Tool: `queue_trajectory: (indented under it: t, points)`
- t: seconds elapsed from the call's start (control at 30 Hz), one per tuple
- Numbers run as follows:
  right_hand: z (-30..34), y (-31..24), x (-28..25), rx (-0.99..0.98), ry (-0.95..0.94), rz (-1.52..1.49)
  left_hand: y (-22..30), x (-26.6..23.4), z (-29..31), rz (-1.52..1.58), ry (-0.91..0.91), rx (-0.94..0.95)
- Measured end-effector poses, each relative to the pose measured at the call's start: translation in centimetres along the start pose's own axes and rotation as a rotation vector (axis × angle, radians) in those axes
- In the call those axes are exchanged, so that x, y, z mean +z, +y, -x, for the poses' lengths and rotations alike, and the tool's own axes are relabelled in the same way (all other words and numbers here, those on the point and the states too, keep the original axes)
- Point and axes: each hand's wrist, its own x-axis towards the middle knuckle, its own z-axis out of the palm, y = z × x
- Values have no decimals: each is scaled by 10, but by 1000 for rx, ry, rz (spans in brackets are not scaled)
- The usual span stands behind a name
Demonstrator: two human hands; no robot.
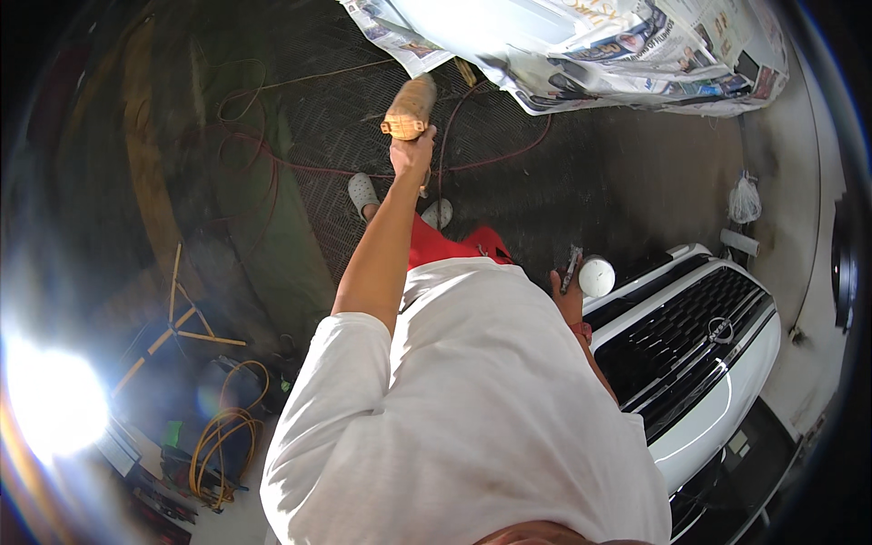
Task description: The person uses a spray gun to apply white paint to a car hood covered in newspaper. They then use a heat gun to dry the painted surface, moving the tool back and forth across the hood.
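Observation:
My left arm reaches forward, and my left hand (413, 156) is closed round the grip of a tan-orange pistol-shaped tool (411, 107), perhaps a heat gun. The tool's rounded body points away from me, toward the paper-covered panel (581, 45). Down at my right side, my right hand (567, 298) grips a spray gun (571, 265) with a round white cup (597, 276). Its fingers are partly hidden. Beside that hand lies a white car front bumper with a black grille (690, 331).
A red hose (300, 166) loops over the dark matted floor (345, 118) ahead. At left stand a wooden-legged stand (186, 320), a coiled yellow hose (218, 445) and a glaring lamp (54, 400). A plastic bag (745, 200) hangs by the right wall (790, 154).

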Motion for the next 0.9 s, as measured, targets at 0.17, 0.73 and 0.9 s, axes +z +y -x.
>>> queue_trajectory:
  t: [0.17, 0.73, 0.9]
  points:
    - [1, 5, 2, 11, -57, -33, 14, -6, 6, 193, 61, 18]
    - [-26, -1, 13, -318, 83, 146, 101, -89, 23, 367, 234, 304]
    - [-26, -30, -4, -13, -198, -109, 109, -53, 62, 89, -29, 428]
